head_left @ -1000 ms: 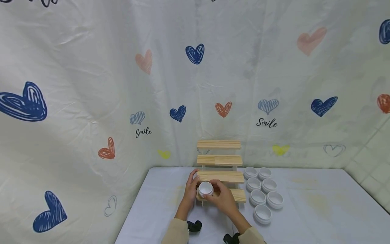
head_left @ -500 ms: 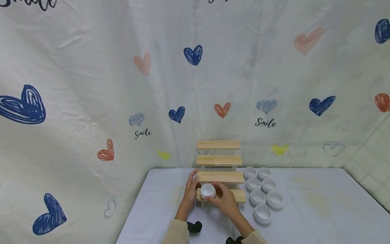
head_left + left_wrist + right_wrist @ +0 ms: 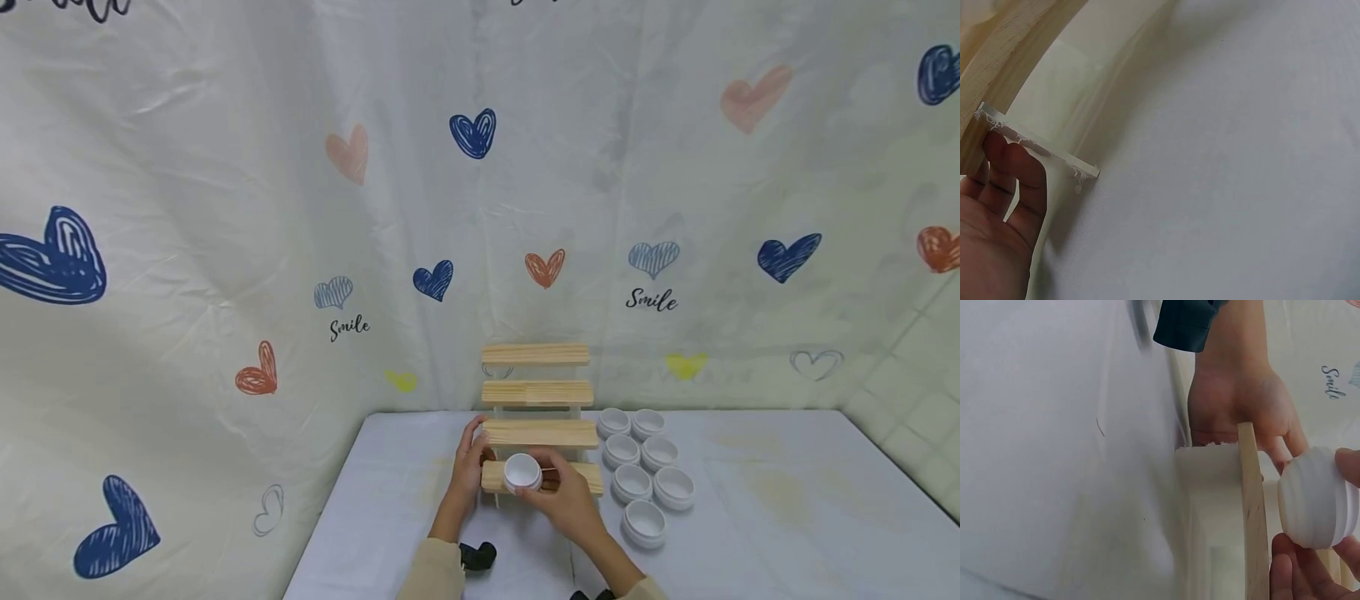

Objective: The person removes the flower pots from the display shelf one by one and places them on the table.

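A small white round cup with ridged sides is pinched between thumb and fingers of my right hand. It sits over the left part of the lowest plank of a stepped wooden rack. In the right wrist view the cup is close beside the plank, fingertips and thumb around it. My left hand grips the rack's left side. Seen from the left wrist, its curled fingers are at the plank's end, by a white support.
Several matching white cups stand in two columns right of the rack on the white-covered table. A white curtain printed with hearts hangs behind. Black wrist gear shows near the left sleeve.
My right hand has shifted the cup a little to the right along the lowest plank. The left hand keeps its place on the rack.
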The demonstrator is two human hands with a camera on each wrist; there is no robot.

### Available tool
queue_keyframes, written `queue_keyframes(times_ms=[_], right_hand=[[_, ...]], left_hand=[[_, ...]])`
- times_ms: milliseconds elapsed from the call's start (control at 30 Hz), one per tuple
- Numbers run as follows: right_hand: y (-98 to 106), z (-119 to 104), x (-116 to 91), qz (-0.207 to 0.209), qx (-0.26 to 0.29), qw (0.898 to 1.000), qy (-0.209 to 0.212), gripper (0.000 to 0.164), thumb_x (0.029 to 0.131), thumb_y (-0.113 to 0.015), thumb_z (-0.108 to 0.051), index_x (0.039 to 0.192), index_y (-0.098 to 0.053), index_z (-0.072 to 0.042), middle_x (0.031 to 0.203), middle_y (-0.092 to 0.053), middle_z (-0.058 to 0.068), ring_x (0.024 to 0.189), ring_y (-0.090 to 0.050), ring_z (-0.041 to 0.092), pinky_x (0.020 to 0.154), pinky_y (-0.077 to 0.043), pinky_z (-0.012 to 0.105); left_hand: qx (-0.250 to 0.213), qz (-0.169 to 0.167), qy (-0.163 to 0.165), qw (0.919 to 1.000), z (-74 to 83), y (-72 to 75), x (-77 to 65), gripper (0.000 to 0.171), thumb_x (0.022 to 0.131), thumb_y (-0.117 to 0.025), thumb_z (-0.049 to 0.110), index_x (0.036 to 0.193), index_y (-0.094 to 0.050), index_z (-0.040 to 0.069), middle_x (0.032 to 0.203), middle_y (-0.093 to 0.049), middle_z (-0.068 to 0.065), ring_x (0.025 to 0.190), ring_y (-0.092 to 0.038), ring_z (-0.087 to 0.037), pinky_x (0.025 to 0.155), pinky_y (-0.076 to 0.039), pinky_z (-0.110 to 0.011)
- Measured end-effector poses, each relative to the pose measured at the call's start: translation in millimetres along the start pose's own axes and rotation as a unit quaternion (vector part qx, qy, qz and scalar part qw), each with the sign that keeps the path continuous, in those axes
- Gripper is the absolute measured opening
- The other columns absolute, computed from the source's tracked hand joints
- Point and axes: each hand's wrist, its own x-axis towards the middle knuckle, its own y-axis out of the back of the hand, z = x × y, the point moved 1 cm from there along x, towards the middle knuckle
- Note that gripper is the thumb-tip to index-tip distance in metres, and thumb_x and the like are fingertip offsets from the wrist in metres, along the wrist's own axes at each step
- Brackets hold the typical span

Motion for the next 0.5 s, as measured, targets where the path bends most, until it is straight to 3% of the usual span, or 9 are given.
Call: queue_keyframes(times_ms=[167,333,500], right_hand=[[7.4,-1.5,-4.7,-0.005,-0.011,1.0,-0.002,0.054,0.072,-0.092,-0.013,0.12,-0.067,-0.012,0.112,-0.07,0.008,0.1,-0.068,0.018,0.082,-0.058,0.025],[13.9,-4.0,-7.7,-0.014,-0.002,1.0,-0.018,0.056,0.073,-0.092,-0.013,0.122,-0.066,-0.011,0.115,-0.069,0.006,0.103,-0.067,0.018,0.086,-0.057,0.028],[20.9,-6.7,-13.5,-0.024,0.003,1.0,-0.02,0.057,0.073,-0.092,-0.014,0.123,-0.065,-0.012,0.117,-0.069,0.005,0.103,-0.066,0.015,0.084,-0.056,0.025]], left_hand=[[0.005,0.004,0.002,1.0,-13.0,1.1,8.9,0.05,0.108,-0.047,0.028,0.154,-0.041,0.01,0.084,-0.054,-0.005,0.08,-0.052,-0.017,0.076,-0.044,-0.028],[0.014,0.023,-0.012,0.9996,-32.7,0.4,18.7,0.047,0.109,-0.045,0.032,0.153,-0.043,0.016,0.082,-0.052,0.0,0.078,-0.051,-0.013,0.075,-0.043,-0.026],[0.013,0.025,-0.015,0.9995,-33.4,-0.2,17.7,0.046,0.109,-0.046,0.032,0.152,-0.045,0.019,0.083,-0.052,0.0,0.078,-0.052,-0.013,0.077,-0.044,-0.026]])
